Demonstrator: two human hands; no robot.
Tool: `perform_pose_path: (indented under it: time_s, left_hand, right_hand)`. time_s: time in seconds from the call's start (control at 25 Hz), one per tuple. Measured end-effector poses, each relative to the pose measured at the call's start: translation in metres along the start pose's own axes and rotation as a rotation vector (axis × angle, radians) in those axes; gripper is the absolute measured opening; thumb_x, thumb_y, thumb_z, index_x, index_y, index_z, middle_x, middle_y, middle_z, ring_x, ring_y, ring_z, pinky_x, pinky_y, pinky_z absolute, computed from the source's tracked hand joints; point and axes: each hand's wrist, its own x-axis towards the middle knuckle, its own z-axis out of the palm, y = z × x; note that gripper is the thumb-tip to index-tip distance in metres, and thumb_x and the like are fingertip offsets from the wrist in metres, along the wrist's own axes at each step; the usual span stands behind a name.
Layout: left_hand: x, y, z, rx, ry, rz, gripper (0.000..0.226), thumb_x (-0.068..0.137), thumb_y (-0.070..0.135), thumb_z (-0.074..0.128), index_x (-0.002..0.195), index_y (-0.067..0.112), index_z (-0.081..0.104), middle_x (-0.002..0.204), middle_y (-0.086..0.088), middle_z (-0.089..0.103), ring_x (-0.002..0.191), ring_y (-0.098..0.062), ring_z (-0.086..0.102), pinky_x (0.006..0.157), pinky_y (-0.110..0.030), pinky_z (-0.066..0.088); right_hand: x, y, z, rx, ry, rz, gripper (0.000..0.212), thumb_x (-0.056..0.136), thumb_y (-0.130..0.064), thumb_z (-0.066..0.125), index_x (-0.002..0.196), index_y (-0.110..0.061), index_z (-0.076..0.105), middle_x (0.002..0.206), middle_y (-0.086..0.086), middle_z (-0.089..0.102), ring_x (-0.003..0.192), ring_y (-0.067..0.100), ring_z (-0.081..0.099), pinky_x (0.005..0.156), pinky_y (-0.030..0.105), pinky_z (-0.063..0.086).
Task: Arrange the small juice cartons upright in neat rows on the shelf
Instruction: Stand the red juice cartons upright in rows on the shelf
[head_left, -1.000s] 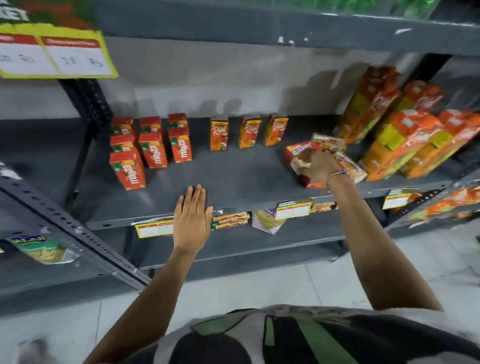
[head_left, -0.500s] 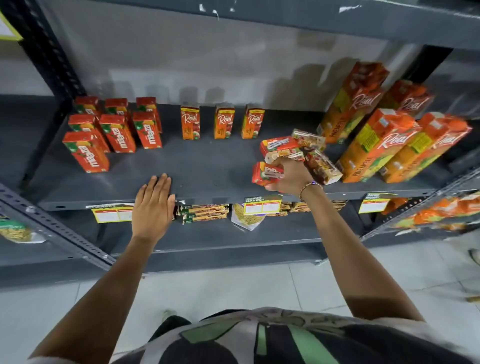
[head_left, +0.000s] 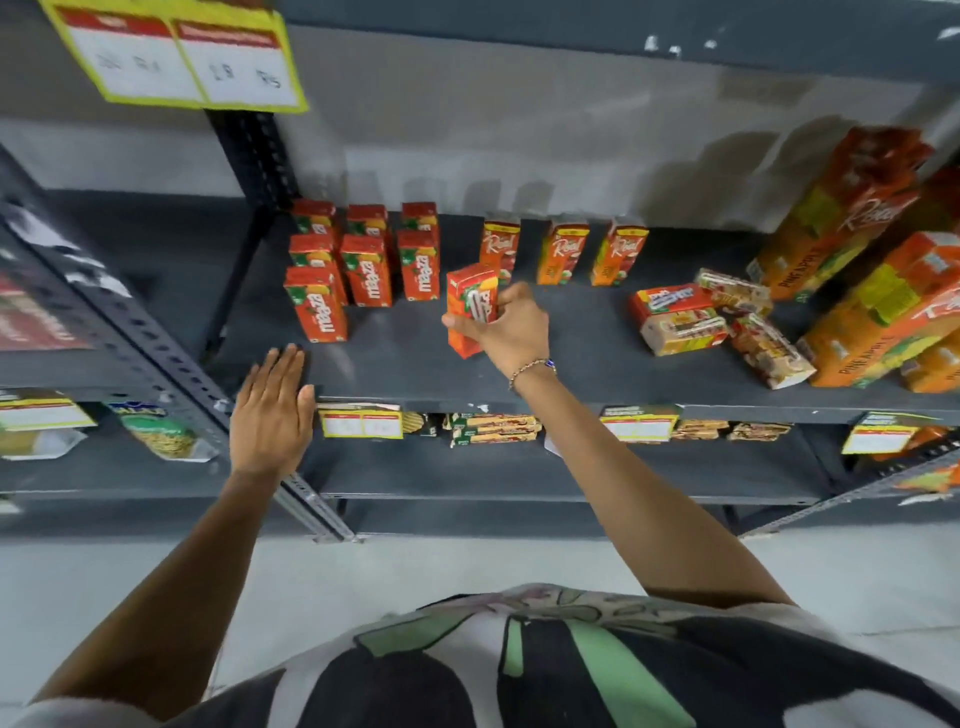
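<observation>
My right hand (head_left: 511, 325) grips a small red Maaza carton (head_left: 470, 306), held upright just right of the standing red Maaza cartons (head_left: 363, 267), which form rows at the shelf's left. Three small orange Real cartons (head_left: 563, 252) stand in a row at the back. A loose pile of small cartons (head_left: 711, 325) lies on its sides further right. The dark grey shelf (head_left: 571, 358) carries them all. My left hand (head_left: 272, 410) rests flat with fingers together on the shelf's front edge, holding nothing.
Large orange Real juice cartons (head_left: 857, 260) lean at the right end of the shelf. A slotted metal upright (head_left: 156, 358) crosses in front at the left. Price tags (head_left: 361, 423) hang on the shelf edge; packets (head_left: 493, 428) lie on the shelf below. A yellow price sign (head_left: 176, 57) hangs above.
My right hand lifted a red carton from the pile at the right and carried it left, turning it upright beside the Maaza rows. My left hand stayed on the shelf edge.
</observation>
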Motion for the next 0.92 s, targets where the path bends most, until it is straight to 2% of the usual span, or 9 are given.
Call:
perform_pose_path:
  time_s: [0.12,0.24,0.32,0.52,0.64,0.72,0.8,0.88,0.92]
  left_hand:
    - [0.004,-0.026,-0.005,-0.025,-0.008,0.058,0.052,0.098,0.027,0.030,0.133,-0.005,0.051,0.137,-0.021,0.052,0.129,-0.038,0.046,0.106,-0.045,0.034]
    - [0.004,-0.024,-0.001,-0.053,-0.017,0.072,0.050,0.096,0.027,0.033,0.132,-0.003,0.052,0.136,-0.019,0.054,0.128,-0.036,0.048,0.104,-0.044,0.035]
    - [0.003,-0.022,0.001,-0.054,-0.030,0.090,0.050,0.097,0.027,0.033,0.132,-0.003,0.053,0.136,-0.018,0.054,0.129,-0.035,0.047,0.104,-0.042,0.034]
    - [0.003,-0.028,0.001,-0.048,-0.044,0.074,0.055,0.101,0.034,0.022,0.132,-0.001,0.053,0.136,-0.016,0.055,0.129,-0.034,0.047,0.106,-0.040,0.030]
    - [0.002,-0.026,0.000,-0.065,-0.040,0.083,0.061,0.102,0.035,0.016,0.129,-0.003,0.055,0.134,-0.017,0.057,0.126,-0.035,0.050,0.107,-0.036,0.026]
    - [0.002,-0.027,0.001,-0.069,-0.034,0.076,0.062,0.102,0.036,0.015,0.129,-0.003,0.056,0.133,-0.018,0.057,0.125,-0.035,0.051,0.106,-0.036,0.026]
    - [0.004,-0.027,0.001,-0.081,-0.048,0.057,0.061,0.102,0.035,0.016,0.129,-0.002,0.056,0.133,-0.018,0.057,0.124,-0.036,0.052,0.105,-0.037,0.026]
    - [0.003,-0.026,0.000,-0.090,-0.064,0.049,0.061,0.102,0.035,0.016,0.128,-0.003,0.056,0.132,-0.018,0.058,0.124,-0.036,0.053,0.106,-0.037,0.026]
    - [0.003,-0.026,-0.001,-0.093,-0.070,0.053,0.063,0.102,0.036,0.014,0.128,-0.003,0.056,0.132,-0.018,0.058,0.124,-0.036,0.052,0.106,-0.036,0.025]
  right_hand:
    - [-0.001,-0.021,0.055,0.054,0.044,-0.019,0.061,0.058,-0.042,0.086,0.089,-0.006,0.047,0.091,0.008,0.070,0.077,0.016,0.062,0.062,0.022,0.045]
    - [-0.004,-0.029,0.092,0.051,0.091,-0.038,0.063,0.058,-0.043,0.086,0.085,-0.011,0.039,0.080,0.004,0.061,0.070,0.016,0.057,0.052,0.018,0.040]
    - [-0.004,-0.027,0.105,0.038,0.129,-0.023,0.062,0.059,-0.041,0.086,0.085,-0.011,0.037,0.076,0.003,0.058,0.071,0.022,0.060,0.053,0.022,0.041]
    - [-0.002,-0.034,0.132,0.001,0.133,0.015,0.061,0.062,-0.041,0.084,0.088,-0.013,0.036,0.087,0.012,0.065,0.080,0.027,0.065,0.066,0.033,0.051]
    - [-0.006,-0.038,0.113,-0.054,0.053,-0.084,0.062,0.067,-0.034,0.082,0.106,-0.006,0.042,0.109,0.016,0.062,0.102,0.030,0.060,0.080,0.036,0.048]
    - [0.000,-0.054,0.086,-0.214,-0.042,-0.326,0.062,0.077,-0.021,0.075,0.126,-0.004,0.041,0.129,0.015,0.053,0.120,0.028,0.051,0.098,0.039,0.045]
    - [0.015,-0.075,0.063,-0.496,-0.335,-0.551,0.070,0.083,0.002,0.064,0.143,-0.013,0.031,0.151,0.009,0.035,0.139,0.025,0.034,0.113,0.038,0.033]
    - [0.033,-0.088,0.058,-0.777,-0.616,-0.650,0.087,0.079,0.020,0.055,0.148,-0.022,0.022,0.159,0.002,0.016,0.147,0.021,0.014,0.117,0.037,0.021]
    - [0.040,-0.091,0.059,-0.870,-0.674,-0.674,0.088,0.080,0.021,0.053,0.149,-0.023,0.022,0.160,0.001,0.014,0.147,0.021,0.011,0.119,0.038,0.020]
